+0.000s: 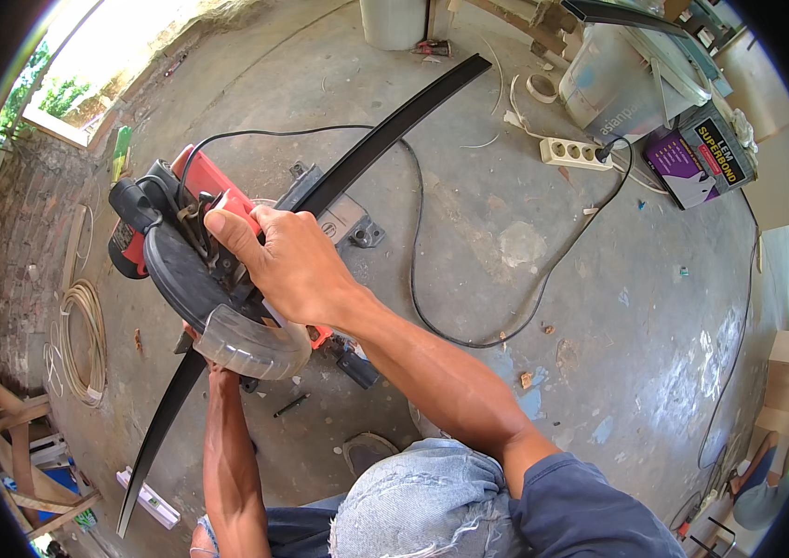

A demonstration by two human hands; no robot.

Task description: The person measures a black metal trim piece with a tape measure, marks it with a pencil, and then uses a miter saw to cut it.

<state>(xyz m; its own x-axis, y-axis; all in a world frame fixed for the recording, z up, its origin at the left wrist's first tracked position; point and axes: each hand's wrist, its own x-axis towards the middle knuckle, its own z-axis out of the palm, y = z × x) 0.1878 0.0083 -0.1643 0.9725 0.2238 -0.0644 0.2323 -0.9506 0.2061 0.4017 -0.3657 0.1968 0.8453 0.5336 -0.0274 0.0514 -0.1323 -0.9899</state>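
Observation:
A red and black chop saw (192, 237) with a clear blade guard (250, 344) stands on the concrete floor. My right hand (287, 260) grips the saw's handle from above. A long black strip (385, 130) runs through the saw's base from the upper right down to the lower left (157, 437). My left hand (218, 372) reaches under the guard to the strip; its fingers are mostly hidden behind the guard.
A black power cord (506, 316) loops across the floor to a white socket strip (573, 152). A purple and black box (702, 163) and a clear plastic tub (610, 84) stand at the upper right. Coiled cable (83, 344) lies at the left by a brick wall.

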